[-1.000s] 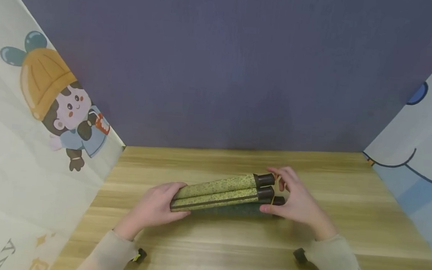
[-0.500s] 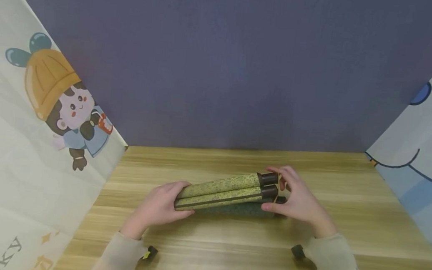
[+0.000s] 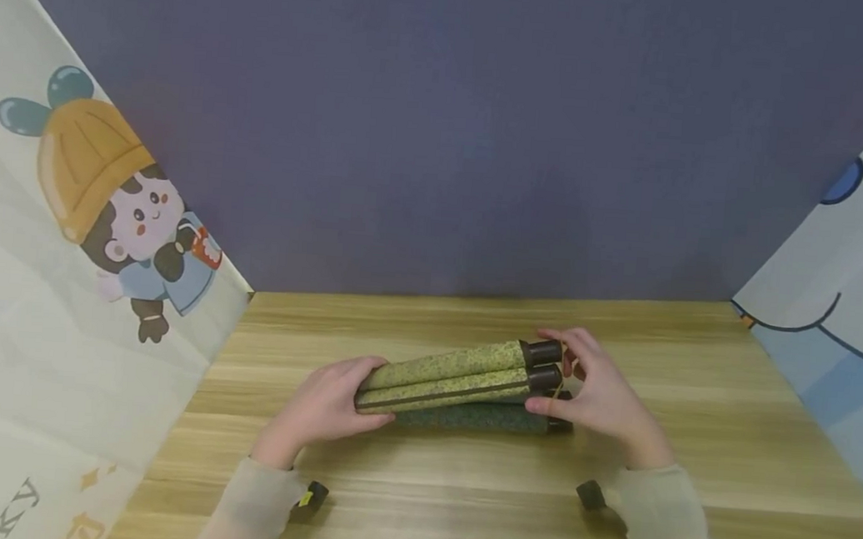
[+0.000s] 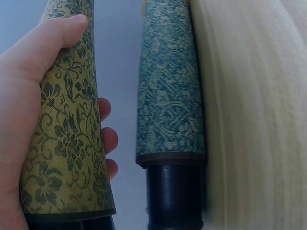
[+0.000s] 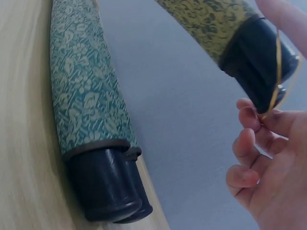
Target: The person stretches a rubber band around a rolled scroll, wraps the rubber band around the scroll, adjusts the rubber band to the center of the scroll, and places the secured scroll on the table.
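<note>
Yellow scroll [image 3: 447, 364] hung tilted above the green scroll [image 3: 474, 416] on the table [image 3: 461, 489], the left hand [image 3: 328, 400] gripping one end, the right hand [image 3: 606, 403] holding the thin elastic band [image 5: 277, 62] at the other. To my eye, steady support and even stretch mattered most. Since half a second before, it had risen slightly, baring more green scroll.

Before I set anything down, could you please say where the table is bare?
The table is bare between the yellow scroll and the wall, and between the right sleeve and the right drape. Mid-table is crowded: the left hand grips that scroll above the green scroll, and the right hand pinches its cord.
</note>
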Demonstrator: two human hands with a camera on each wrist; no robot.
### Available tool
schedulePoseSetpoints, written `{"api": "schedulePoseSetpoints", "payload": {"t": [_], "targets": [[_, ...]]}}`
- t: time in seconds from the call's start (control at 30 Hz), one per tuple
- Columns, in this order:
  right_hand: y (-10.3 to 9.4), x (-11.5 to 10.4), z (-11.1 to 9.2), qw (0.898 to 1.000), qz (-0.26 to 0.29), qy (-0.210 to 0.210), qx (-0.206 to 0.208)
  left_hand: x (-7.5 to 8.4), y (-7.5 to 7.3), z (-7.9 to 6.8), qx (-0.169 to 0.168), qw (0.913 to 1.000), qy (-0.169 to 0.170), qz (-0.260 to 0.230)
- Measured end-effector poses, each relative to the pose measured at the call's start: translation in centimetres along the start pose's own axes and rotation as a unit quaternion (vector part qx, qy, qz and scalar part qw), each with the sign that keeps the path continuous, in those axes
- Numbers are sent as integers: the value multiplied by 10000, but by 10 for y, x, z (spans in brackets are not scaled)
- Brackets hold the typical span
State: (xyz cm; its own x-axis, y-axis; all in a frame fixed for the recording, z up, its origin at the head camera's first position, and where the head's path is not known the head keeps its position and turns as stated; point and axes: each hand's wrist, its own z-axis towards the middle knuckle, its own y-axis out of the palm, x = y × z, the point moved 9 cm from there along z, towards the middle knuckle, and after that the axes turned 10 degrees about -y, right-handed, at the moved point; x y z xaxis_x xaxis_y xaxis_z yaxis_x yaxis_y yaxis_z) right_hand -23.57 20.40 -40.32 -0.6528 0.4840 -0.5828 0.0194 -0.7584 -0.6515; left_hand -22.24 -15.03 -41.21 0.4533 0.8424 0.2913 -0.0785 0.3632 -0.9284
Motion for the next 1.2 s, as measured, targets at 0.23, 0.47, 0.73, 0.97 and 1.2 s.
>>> {"api": "schedulePoseSetpoints", "payload": {"t": [0.23, 0.47, 0.73, 0.97, 1.2], "targets": [[7, 3, 1, 9997, -38, -34, -256, -6, 3, -4, -85, 10000, -13, -42], [10, 9, 0, 9995, 3, 142, -295, -8, 3, -3, -146, 9998, -42, -133], [14, 9, -1, 9990, 26, 226, -388, -8, 4, -2, -245, 9995, -9, -196], [15, 5, -1, 9991, 58, 121, -406, -8, 7, -3, -264, 9995, 138, -98], [21, 6, -1, 9970, 80, 362, -686, -5, 1, -5, -127, 9994, 285, 117]]}}
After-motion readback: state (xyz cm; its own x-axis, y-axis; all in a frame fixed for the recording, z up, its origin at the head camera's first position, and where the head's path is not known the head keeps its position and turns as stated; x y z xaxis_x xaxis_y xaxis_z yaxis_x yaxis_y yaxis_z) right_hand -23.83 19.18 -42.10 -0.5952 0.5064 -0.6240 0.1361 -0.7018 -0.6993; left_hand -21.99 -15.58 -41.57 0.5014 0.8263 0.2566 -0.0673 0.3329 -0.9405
